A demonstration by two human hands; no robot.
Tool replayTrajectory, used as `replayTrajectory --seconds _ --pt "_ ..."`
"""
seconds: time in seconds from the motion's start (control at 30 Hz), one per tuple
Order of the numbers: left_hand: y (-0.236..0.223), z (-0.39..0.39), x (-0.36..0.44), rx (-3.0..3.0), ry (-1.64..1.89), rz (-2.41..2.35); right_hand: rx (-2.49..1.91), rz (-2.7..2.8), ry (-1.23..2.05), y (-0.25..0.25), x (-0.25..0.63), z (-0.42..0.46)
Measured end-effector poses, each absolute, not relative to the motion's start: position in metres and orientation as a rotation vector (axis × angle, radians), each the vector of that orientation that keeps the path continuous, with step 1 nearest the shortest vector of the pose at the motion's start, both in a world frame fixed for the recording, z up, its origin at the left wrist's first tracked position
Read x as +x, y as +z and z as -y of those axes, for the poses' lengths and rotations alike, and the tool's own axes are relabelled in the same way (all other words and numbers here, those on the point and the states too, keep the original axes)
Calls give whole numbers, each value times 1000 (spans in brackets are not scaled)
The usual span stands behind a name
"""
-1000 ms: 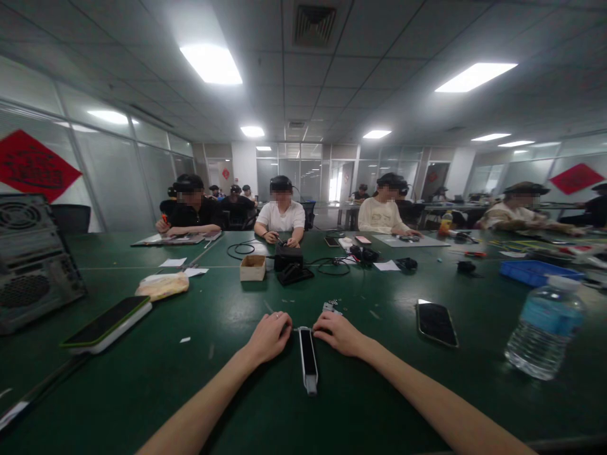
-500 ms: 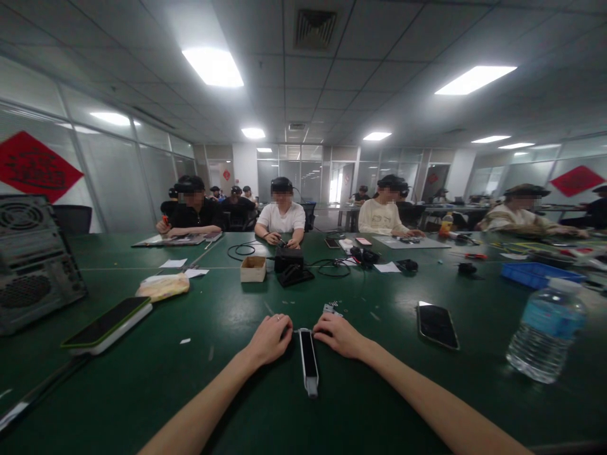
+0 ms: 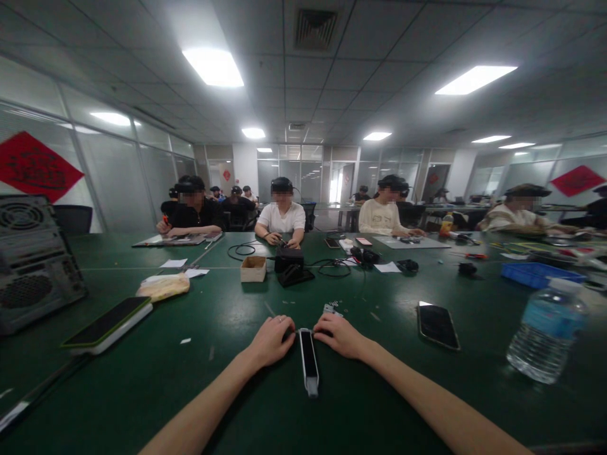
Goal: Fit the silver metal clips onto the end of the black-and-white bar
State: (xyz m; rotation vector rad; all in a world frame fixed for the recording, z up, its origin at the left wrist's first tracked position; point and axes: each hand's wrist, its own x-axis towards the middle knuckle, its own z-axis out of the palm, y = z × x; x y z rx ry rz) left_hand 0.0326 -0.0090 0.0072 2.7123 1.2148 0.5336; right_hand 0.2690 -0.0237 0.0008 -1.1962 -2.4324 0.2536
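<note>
On the green table, between my hands, lies a slim elongated device [image 3: 308, 357] with a black face, a whitish rim and a grey block at its near end. My left hand [image 3: 271, 338] rests curled just left of the device's far end, thumb and fingers drawn together. At the other side, my right hand [image 3: 340, 335] is curled with its fingertips close against the far right corner. What either hand pinches, if anything, is too small or hidden to make out. Small metal bits [image 3: 333, 308] lie just beyond my right hand, partly covered by it.
A smartphone [image 3: 437, 325] and a water bottle [image 3: 545, 332] stand to the right, near a blue tray [image 3: 540, 274]. At left are a green-edged device [image 3: 107, 325] and a computer case [image 3: 35, 265]. Ahead sit a small box [image 3: 253, 269], a black device [image 3: 289, 262], and co-workers across the table.
My left hand has shifted slightly right, closer to the slim device's far end. My right hand and the device stay almost still; the view tilts a little.
</note>
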Motion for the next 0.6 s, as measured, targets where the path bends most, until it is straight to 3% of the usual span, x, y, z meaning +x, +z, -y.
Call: replayTrajectory --seconds 0.6 --pt "6 9 34 2716 550 -1178 -1182 2424 270 -1 269 22"
